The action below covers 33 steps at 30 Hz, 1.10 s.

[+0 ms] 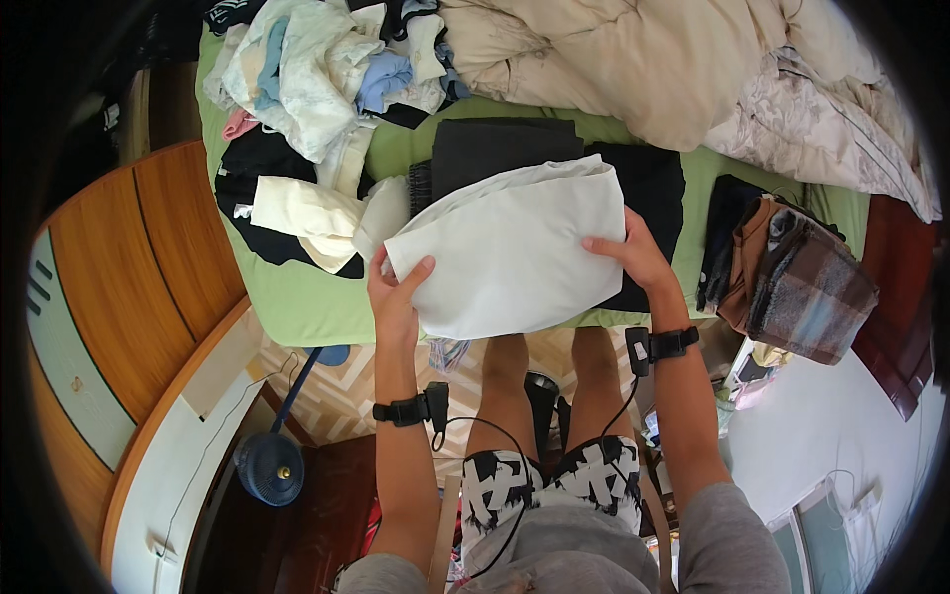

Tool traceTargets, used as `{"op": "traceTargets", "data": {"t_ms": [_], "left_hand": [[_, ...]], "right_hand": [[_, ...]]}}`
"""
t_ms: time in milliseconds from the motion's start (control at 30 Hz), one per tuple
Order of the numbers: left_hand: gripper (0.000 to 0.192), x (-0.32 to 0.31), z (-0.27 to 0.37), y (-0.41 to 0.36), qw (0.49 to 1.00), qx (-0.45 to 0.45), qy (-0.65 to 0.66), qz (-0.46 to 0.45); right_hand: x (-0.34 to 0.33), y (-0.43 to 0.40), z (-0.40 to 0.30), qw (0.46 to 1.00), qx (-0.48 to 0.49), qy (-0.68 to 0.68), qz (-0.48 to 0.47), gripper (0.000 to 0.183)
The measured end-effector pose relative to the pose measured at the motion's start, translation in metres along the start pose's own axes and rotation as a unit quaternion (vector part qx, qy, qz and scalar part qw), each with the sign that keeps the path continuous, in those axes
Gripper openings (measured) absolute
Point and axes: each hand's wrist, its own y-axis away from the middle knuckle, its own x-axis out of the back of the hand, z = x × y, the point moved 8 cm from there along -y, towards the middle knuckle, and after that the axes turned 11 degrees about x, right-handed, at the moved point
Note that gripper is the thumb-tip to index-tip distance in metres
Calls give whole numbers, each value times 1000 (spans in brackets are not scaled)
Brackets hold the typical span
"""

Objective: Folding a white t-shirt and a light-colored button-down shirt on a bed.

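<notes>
Between both hands a folded white cloth [512, 252] is held up over the near edge of the bed. My left hand [398, 289] grips its left end, thumb on top and fingers behind. At its right side my right hand [631, 249] has the thumb on the front, the fingers hidden behind. Folded dark grey cloth [505, 141] lies just beyond it, and a folded black garment [653, 193] lies to the right, partly covered. Left of the white cloth are a cream garment [304, 211] and a crumpled black garment [260, 163].
The green bed sheet [297, 308] carries a heap of mixed clothes [312, 74] at the far left and a beige quilt [631, 59] at the far right. A stack with a plaid cloth [809, 275] sits at the right edge. A blue fan [269, 468] stands at lower left.
</notes>
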Motion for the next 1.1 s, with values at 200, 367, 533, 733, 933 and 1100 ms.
{"op": "traceTargets", "data": {"t_ms": [200, 367, 533, 733, 933, 1100], "left_hand": [[42, -20, 29, -9, 983, -77, -159, -56], [36, -18, 26, -27, 985, -113, -104, -73], [46, -21, 10, -41, 959, -106, -234, -119], [47, -31, 20, -20, 966, -90, -206, -130], [46, -26, 17, 4, 955, -140, -261, -31], [45, -85, 39, 103, 951, -168, -258, 18]], "right_hand": [[7, -18, 14, 987, 1, 161, 19, 30], [15, -5, 18, 986, 14, 91, 141, 37], [45, 7, 63, 978, 14, 197, 65, 49], [14, 18, 5, 947, 124, 272, 120, 31], [23, 46, -36, 939, 189, 263, 117, 26], [79, 118, -112, 944, 200, 227, 133, 27]]}}
